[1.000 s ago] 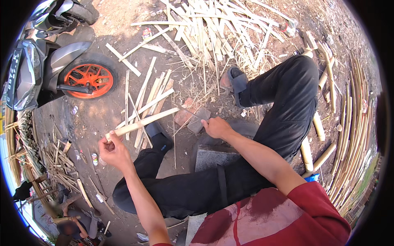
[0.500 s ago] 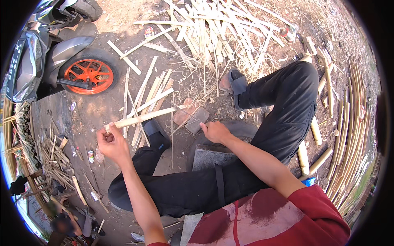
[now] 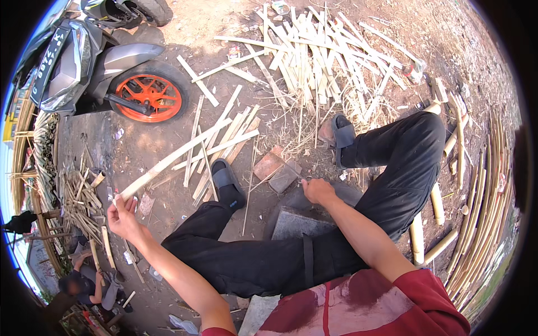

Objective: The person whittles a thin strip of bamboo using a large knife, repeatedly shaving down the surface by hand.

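Out to the left, my left hand (image 3: 126,219) pinches the near end of a long, pale split bamboo strip (image 3: 168,161). The strip slants up and away to the right, its far end over other strips on the ground. My right hand (image 3: 319,192) is closed in a fist around the handle of a thin knife (image 3: 293,171). Its narrow dark blade points up and left, over reddish bricks (image 3: 276,162), and is apart from the strip. The knife's handle is mostly hidden in my fingers. Below the bricks lies a grey stone block (image 3: 300,223) between my legs.
A large heap of split bamboo strips (image 3: 314,56) covers the ground ahead. A motorcycle with an orange wheel (image 3: 148,98) stands at the far left. Long bamboo poles (image 3: 485,207) lie along the right. Another person (image 3: 84,285) sits at the lower left near scrap bamboo (image 3: 78,204).
My left hand has moved left and down, drawing the bamboo strip away from the knife. My right hand keeps its grip near the bricks. The whole view has shifted a little to the left.
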A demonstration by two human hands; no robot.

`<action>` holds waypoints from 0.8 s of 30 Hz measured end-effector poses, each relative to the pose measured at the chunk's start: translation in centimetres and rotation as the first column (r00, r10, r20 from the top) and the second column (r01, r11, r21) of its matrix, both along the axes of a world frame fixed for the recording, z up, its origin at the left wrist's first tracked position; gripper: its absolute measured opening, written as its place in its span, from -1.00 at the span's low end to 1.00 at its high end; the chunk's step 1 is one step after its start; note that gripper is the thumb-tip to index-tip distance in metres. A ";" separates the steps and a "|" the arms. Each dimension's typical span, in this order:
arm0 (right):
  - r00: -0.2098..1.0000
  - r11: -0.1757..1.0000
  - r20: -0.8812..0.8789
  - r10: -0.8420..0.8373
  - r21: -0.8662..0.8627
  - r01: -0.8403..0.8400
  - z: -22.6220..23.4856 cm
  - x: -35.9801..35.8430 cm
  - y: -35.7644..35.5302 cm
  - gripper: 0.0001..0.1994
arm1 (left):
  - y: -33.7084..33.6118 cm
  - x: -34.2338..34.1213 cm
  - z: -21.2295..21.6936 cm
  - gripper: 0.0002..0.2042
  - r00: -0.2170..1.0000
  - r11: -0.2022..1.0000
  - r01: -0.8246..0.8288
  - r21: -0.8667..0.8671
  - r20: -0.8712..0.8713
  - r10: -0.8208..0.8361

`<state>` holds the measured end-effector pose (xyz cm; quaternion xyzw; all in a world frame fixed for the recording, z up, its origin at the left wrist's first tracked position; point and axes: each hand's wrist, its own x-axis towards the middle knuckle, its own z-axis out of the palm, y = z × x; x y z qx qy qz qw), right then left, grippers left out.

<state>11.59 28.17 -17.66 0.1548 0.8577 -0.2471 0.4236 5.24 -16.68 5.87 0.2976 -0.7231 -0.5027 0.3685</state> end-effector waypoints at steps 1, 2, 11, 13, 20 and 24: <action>1.000 1.000 -0.029 -0.001 0.013 0.001 -0.4 -0.1 0.1 -0.33 | -0.3 0.9 1.5 -0.83 1.000 0.998 -0.010 0.054 0.003 0.010; 0.998 1.000 -0.057 -0.004 0.027 0.005 -0.7 -0.1 0.2 -0.33 | -1.2 1.6 2.3 -0.82 1.000 0.996 -0.014 0.087 -0.017 0.016; 0.935 0.935 -0.034 -0.352 -0.051 0.350 -1.0 -2.7 3.8 -0.32 | -12.7 10.5 -9.4 -0.82 0.997 0.845 -0.074 0.530 0.018 0.076; 0.894 0.894 -0.066 -0.444 -0.094 0.437 -1.0 -3.0 4.9 -0.30 | -12.9 11.7 -16.5 -0.81 0.993 0.744 -0.087 0.663 0.118 0.011; 0.796 0.670 0.054 -0.603 -0.508 0.542 10.3 -7.4 7.0 -0.39 | -15.5 10.0 -26.1 -0.79 0.873 0.626 0.059 0.778 0.264 -0.410; 0.753 0.593 0.064 -0.654 -0.574 0.564 18.6 -10.1 9.7 -0.48 | -10.1 -1.6 -20.4 -0.74 0.717 0.835 0.285 0.471 0.473 -0.511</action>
